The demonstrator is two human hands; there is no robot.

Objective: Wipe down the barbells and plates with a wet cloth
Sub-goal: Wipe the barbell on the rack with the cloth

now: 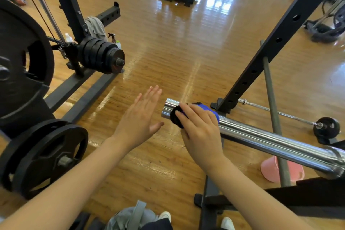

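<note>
Head view looks down over two bare forearms toward a glossy wooden plank floor (168, 46). Right of centre, the right hand (200, 132) lies over the free end of a thick polished chrome barbell sleeve (261, 136), which runs from the middle of the frame down to the lower right edge. Its fingers (184, 112) curl over a blue and black wiping cloth (196, 112) and press it against the top of the sleeve, close to the sleeve's open end. The left hand (140, 117) floats at centre, just left of the sleeve end and apart from it, palm turned down, fingers straight and close together, thumb spread outward; it holds nothing.

At lower left, a black round weight plate with grip slots (46, 157) hangs on a peg of the black steel rack (78, 87). A stack of smaller black plates (100, 54) sits on a horizontal peg in the upper left, with a grey towel (95, 27) draped on the rack above it and a clear spray bottle (113, 40) just behind. A pale pink plastic bucket (270, 170) stands on the floor at lower right, partly hidden under the sleeve. Further right, a thin barbell with a small black plate (326, 127) lies on the floor.
</note>
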